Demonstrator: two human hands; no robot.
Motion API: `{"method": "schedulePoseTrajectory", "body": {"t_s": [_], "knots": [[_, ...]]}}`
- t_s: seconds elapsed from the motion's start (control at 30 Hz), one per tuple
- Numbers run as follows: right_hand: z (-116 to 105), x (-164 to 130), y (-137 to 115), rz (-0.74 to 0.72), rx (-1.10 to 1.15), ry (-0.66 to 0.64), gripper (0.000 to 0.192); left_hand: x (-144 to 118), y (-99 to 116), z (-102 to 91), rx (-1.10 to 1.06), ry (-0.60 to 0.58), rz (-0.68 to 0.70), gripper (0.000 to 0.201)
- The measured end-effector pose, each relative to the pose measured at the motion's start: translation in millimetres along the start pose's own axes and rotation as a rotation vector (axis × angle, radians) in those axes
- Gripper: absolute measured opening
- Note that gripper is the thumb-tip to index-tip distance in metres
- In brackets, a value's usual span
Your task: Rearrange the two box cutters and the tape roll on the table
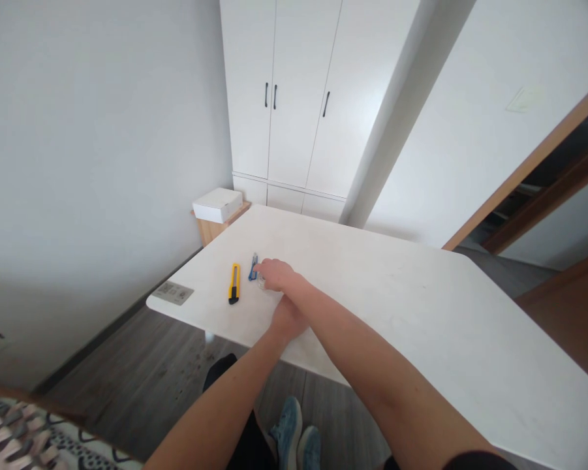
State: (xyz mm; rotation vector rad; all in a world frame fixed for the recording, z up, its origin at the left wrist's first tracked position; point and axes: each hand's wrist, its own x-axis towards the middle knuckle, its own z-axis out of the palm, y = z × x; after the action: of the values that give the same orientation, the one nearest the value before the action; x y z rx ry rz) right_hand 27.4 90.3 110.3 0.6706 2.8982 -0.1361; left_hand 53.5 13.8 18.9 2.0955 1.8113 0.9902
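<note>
A yellow utility knife lies on the white table near its left end. Just right of it lies a small blue object, thin and upright in the view. My right hand reaches across and rests on the table with its fingertips touching the blue object; something small and pale shows under the fingers, too hidden to name. My left hand lies below the right forearm at the table's near edge, mostly covered, so its fingers cannot be made out.
A grey label sheet sits at the table's left corner. A white box rests on a low wooden stand beside white wardrobe doors. My blue shoes stand on the dark wood floor; a patterned rug lies at left.
</note>
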Motion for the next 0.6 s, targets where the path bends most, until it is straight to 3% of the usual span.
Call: {"method": "schedulePoseTrajectory", "body": {"t_s": [0.13,0.33,0.6], "knots": [[-11,2,1,-0.001,-0.056,-0.048,0.041,1,-1,1.8,0.01,0.002,-0.001,0.032],[-30,-8,2,0.006,-0.024,-0.025,0.045,0,-5,5.7,-0.001,-0.006,0.045,0.029],[-16,-3,0,-0.04,-0.039,-0.093,0.046,0,-4,7.8,0.022,0.047,0.048,0.04]]}}
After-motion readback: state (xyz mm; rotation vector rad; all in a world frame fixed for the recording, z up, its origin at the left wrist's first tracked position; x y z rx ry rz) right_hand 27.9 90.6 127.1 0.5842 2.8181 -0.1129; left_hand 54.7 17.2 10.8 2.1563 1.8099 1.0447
